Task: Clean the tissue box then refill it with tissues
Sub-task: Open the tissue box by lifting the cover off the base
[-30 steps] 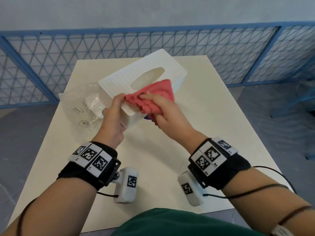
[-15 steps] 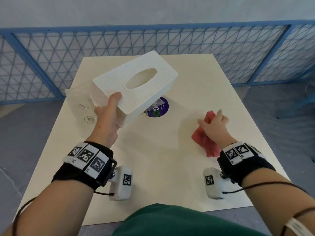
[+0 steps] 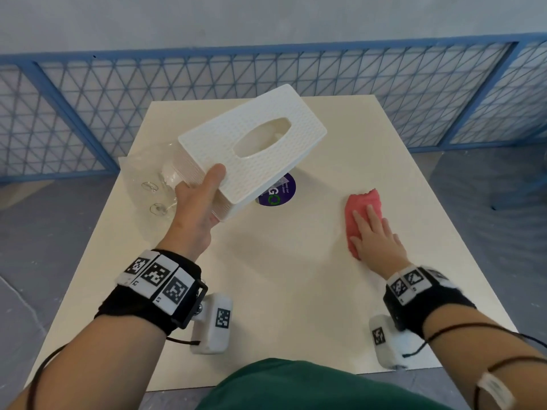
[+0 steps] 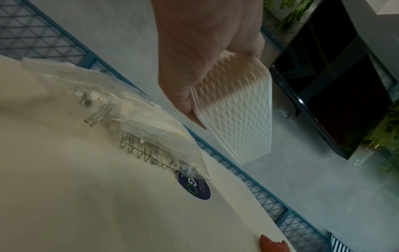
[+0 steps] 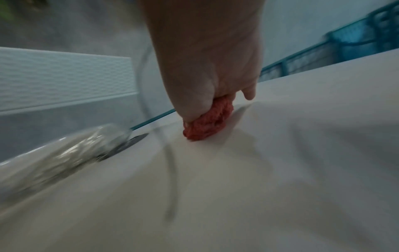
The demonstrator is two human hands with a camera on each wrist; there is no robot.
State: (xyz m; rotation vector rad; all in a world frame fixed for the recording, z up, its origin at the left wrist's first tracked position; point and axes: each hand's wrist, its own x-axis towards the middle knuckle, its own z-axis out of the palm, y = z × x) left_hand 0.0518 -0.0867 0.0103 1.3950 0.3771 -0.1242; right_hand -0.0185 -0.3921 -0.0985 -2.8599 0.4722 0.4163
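The left hand (image 3: 197,216) is gripping the light, stiff tissue box (image 3: 254,149) by its seven o'clock corner, while the right hand (image 3: 374,235) fingers are lying flat on the soft cloth (image 3: 362,202).

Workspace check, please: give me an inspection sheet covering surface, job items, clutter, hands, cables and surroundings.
Surface: cream table, purple round sticker near its middle.
Job's things: white tissue box held tilted above the table; red cloth lying on the table; clear plastic bag of tissues at the left.
Clutter: nothing seen.
Hands: left hand grips the box's near end; right hand rests flat on the cloth.
Cables: thin black cables along both forearms.
Surroundings: blue mesh fence, grey wall, dark screen.
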